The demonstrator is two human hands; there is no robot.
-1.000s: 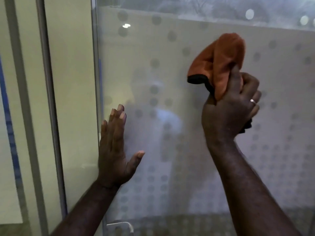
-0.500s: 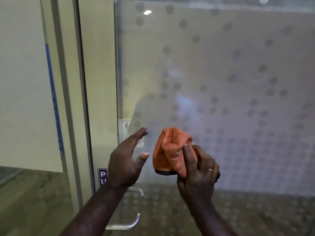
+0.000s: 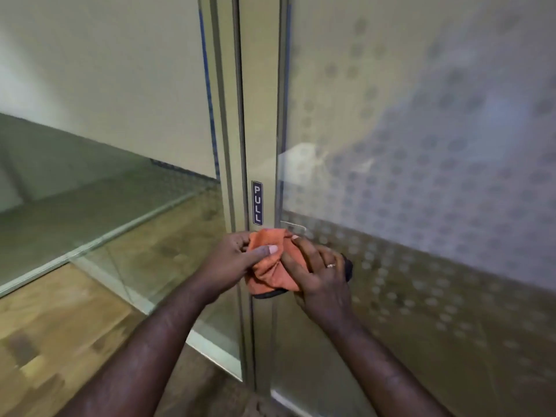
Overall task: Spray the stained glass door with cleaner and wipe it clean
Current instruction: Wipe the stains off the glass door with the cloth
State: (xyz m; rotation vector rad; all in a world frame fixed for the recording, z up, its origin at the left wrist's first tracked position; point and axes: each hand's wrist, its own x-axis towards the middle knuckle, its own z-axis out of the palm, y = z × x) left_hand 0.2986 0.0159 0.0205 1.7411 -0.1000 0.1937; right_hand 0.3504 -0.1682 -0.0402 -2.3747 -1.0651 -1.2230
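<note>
The frosted, dotted glass door (image 3: 421, 145) fills the right side, its metal frame (image 3: 258, 115) carrying a small PULL sign (image 3: 257, 202). Just below that sign, both hands meet on a bunched orange cloth (image 3: 270, 266). The left hand (image 3: 231, 264) pinches its upper edge; the right hand (image 3: 322, 275), wearing a ring (image 3: 331, 265), has its grip clamped around the cloth's other side.

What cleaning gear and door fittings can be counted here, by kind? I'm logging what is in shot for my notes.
Orange microfibre cloths with dark edging: 1, held in both the left hand and right hand
Dark blue PULL sign plates: 1
Frosted dotted glass door panels: 1
Metal door handles: 1, mostly hidden
Spray bottles: 0
Total: 4
</note>
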